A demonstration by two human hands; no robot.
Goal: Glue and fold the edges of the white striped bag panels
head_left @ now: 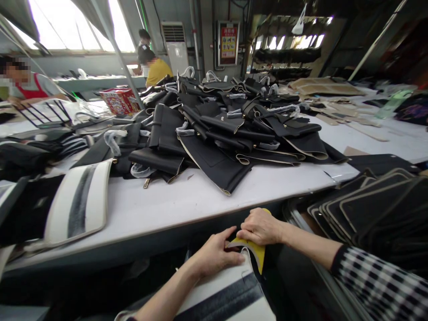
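Observation:
Below the table's front edge, my left hand (216, 255) pinches the top edge of a white panel with a dark grey stripe (223, 294) that lies in my lap. My right hand (261, 226) is closed over a yellow piece (257, 250) that sits at the same top edge of the panel. The two hands almost touch. A checked sleeve covers my right forearm.
A white table (187, 200) carries a large heap of black leather pieces (230, 129). A white and grey striped panel (78, 203) lies at its left. Stacked black panels (374, 209) stand to my right. Other people work at the far left and back. A red box (119, 100) sits behind.

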